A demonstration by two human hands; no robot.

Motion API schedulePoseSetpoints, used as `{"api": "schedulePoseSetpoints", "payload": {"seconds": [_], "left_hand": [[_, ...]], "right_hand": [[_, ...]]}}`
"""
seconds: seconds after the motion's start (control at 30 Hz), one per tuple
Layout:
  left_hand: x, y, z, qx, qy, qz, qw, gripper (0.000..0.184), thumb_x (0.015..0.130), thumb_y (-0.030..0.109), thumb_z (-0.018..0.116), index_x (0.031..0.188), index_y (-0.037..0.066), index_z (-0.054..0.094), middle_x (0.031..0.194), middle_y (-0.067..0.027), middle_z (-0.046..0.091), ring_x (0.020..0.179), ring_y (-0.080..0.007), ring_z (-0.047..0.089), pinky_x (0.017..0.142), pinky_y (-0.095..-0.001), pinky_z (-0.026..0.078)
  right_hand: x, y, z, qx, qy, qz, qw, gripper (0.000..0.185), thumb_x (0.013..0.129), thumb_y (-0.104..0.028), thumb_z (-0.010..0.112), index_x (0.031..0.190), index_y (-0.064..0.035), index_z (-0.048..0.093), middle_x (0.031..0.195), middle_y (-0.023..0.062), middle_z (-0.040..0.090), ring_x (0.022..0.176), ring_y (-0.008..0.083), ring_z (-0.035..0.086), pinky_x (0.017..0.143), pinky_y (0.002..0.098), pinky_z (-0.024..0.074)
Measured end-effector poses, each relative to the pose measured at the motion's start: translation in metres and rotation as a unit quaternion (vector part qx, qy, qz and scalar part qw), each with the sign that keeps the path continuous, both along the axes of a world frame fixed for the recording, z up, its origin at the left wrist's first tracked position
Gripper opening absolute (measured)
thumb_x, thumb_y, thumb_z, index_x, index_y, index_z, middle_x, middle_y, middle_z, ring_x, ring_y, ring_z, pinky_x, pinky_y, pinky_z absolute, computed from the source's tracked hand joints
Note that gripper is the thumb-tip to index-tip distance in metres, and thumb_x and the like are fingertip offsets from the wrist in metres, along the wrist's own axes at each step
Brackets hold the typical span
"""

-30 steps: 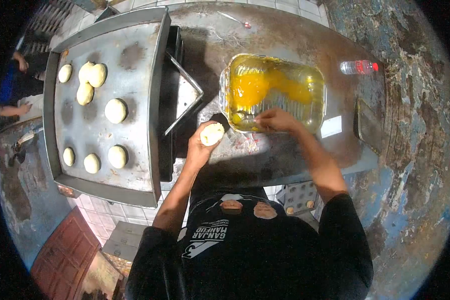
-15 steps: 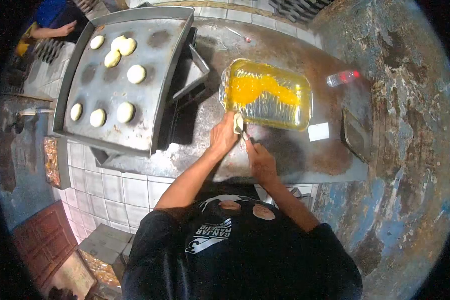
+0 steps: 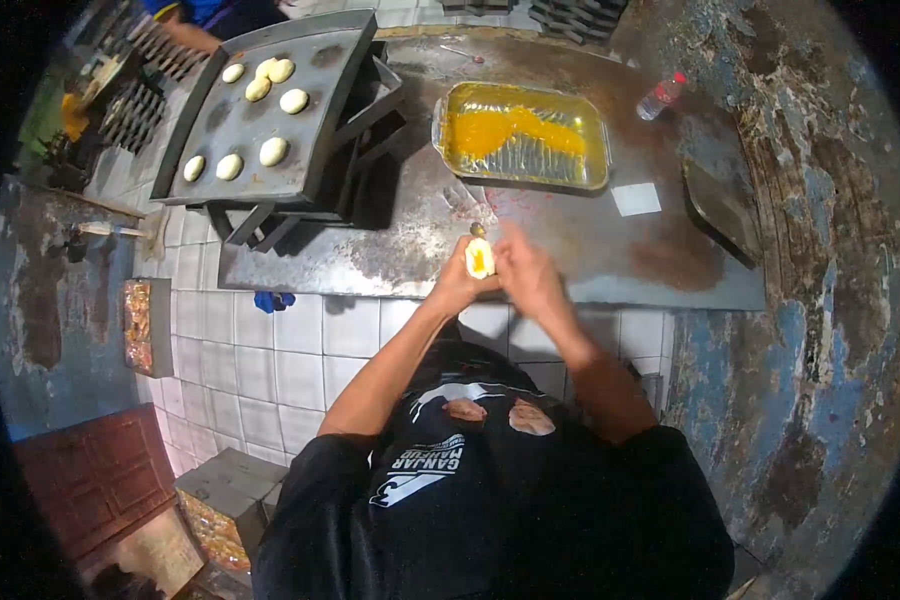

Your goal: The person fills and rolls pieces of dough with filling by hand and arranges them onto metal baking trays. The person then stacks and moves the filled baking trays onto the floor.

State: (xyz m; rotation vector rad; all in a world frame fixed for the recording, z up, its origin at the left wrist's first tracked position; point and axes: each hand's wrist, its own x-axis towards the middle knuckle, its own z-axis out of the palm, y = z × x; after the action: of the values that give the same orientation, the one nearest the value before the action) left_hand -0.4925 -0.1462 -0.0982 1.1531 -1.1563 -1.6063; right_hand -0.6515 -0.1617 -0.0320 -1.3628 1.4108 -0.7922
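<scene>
A pale bun [image 3: 480, 259] with yellow filling showing in its opening is gripped by my left hand [image 3: 457, 283], just over the table's near edge. My right hand [image 3: 530, 278] is close against the bun's right side, its fingers curled and smeared by motion; what it holds is hidden. A small dark rounded tip [image 3: 478, 230] shows just beyond the bun, and I cannot tell what it belongs to. Farther back lies a clear rectangular dish [image 3: 595, 180] with orange-yellow filling [image 3: 485, 132] spread in it.
At left, a large metal tray [image 3: 260, 120] carries several pale round buns [image 3: 273, 151] on stacked trays. A bottle with a red cap [image 3: 660, 97], a white card [image 3: 636, 199] and a dark pan [image 3: 718, 215] lie to the right. Another person's arm [image 3: 190, 35] shows at top left.
Both hands have drawn back from the dish toward my body. The bun came along in my left hand, and its yellow filling now faces me. The view has tilted and shifted.
</scene>
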Motion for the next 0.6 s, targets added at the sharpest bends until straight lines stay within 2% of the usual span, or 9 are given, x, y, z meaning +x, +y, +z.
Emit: {"api": "schedulePoseSetpoints", "payload": {"seconds": [0.03,0.07,0.13,0.2,0.23,0.4,0.5,0.57,0.6], "left_hand": [[-0.003,0.008,0.004,-0.037,0.007,0.023,0.999,0.057,0.077,0.009,0.083,0.124,0.006,0.05,0.109,-0.0017,0.062,0.099,-0.0133,0.06,0.088,-0.0288,0.051],[-0.003,0.018,0.007,-0.038,0.004,0.027,0.999,0.057,0.077,0.009,0.083,0.124,0.006,0.05,0.109,-0.0017,0.062,0.099,-0.0133,0.06,0.088,-0.0288,0.051],[-0.001,0.031,0.017,0.008,0.04,0.051,0.998,0.051,0.079,0.012,0.085,0.119,0.006,0.054,0.103,-0.0008,0.062,0.097,-0.012,0.059,0.085,-0.0285,0.051],[-0.001,0.044,0.03,0.029,0.034,0.074,0.996,0.051,0.081,0.016,0.085,0.121,0.007,0.055,0.102,-0.0001,0.063,0.093,-0.0111,0.059,0.083,-0.0278,0.05],[0.0,0.048,0.035,0.054,0.052,0.051,0.996,0.05,0.081,0.017,0.084,0.121,0.007,0.056,0.102,0.0004,0.063,0.091,-0.0107,0.059,0.082,-0.0273,0.05],[-0.008,0.065,0.059,0.038,0.084,0.015,0.996,0.026,0.097,0.024,0.07,0.115,0.006,0.065,0.109,-0.0007,0.064,0.09,-0.0101,0.06,0.081,-0.0264,0.049],[-0.009,0.072,0.074,-0.089,0.006,0.055,0.994,0.035,0.104,0.031,0.059,0.119,0.0,0.067,0.122,-0.0104,0.067,0.107,-0.0162,0.063,0.092,-0.0284,0.05],[-0.005,0.073,0.084,-0.16,-0.037,0.087,0.983,0.04,0.104,0.032,0.057,0.123,-0.002,0.066,0.126,-0.0137,0.066,0.114,-0.0189,0.063,0.095,-0.0296,0.051],[0.001,0.073,0.088,-0.188,-0.094,0.057,0.976,0.044,0.102,0.032,0.06,0.13,-0.002,0.061,0.128,-0.0164,0.066,0.115,-0.0227,0.064,0.096,-0.0324,0.051]], "right_hand": [[-0.001,0.024,0.002,-0.186,0.124,0.118,0.967,0.048,0.09,-0.005,0.064,0.137,-0.0027,0.055,0.106,0.0159,0.07,0.106,0.0323,0.065,0.101,0.0467,0.0469],[-0.003,0.043,0.003,-0.36,0.24,0.227,0.873,0.046,0.091,-0.002,0.058,0.138,-0.0026,0.055,0.107,0.0155,0.071,0.107,0.0314,0.066,0.103,0.0445,0.0453],[-0.011,0.055,0.008,-0.413,0.228,0.195,0.86,0.051,0.092,0.001,0.053,0.142,-0.0011,0.049,0.112,0.0151,0.071,0.111,0.031,0.064,0.107,0.0445,0.0425],[-0.016,0.062,0.023,-0.256,0.045,-0.02,0.965,0.051,0.093,0.0,0.052,0.143,-0.0017,0.047,0.116,0.0148,0.07,0.115,0.0344,0.06,0.106,0.0447,0.0429],[-0.015,0.069,0.018,-0.186,-0.04,-0.007,0.982,0.051,0.093,-0.001,0.055,0.143,-0.0022,0.046,0.119,0.0133,0.07,0.115,0.0351,0.059,0.104,0.0458,0.0434],[-0.008,0.088,0.005,-0.328,0.081,0.035,0.941,0.048,0.092,-0.004,0.063,0.137,-0.0019,0.049,0.113,0.0129,0.071,0.108,0.0331,0.063,0.098,0.0435,0.0467],[0.001,0.09,0.004,-0.273,0.084,-0.028,0.958,0.052,0.09,-0.002,0.067,0.138,-0.0011,0.046,0.107,0.0124,0.069,0.106,0.0284,0.063,0.094,0.0402,0.0493],[0.01,0.088,0.001,-0.06,-0.29,-0.138,0.945,0.06,0.089,-0.003,0.072,0.14,-0.0006,0.041,0.104,0.0094,0.066,0.104,0.0215,0.063,0.092,0.0357,0.0501],[0.008,0.083,0.0,-0.061,-0.295,-0.134,0.944,0.06,0.089,-0.003,0.072,0.14,-0.0006,0.041,0.104,0.0094,0.066,0.104,0.0215,0.063,0.092,0.0357,0.0501]]}}
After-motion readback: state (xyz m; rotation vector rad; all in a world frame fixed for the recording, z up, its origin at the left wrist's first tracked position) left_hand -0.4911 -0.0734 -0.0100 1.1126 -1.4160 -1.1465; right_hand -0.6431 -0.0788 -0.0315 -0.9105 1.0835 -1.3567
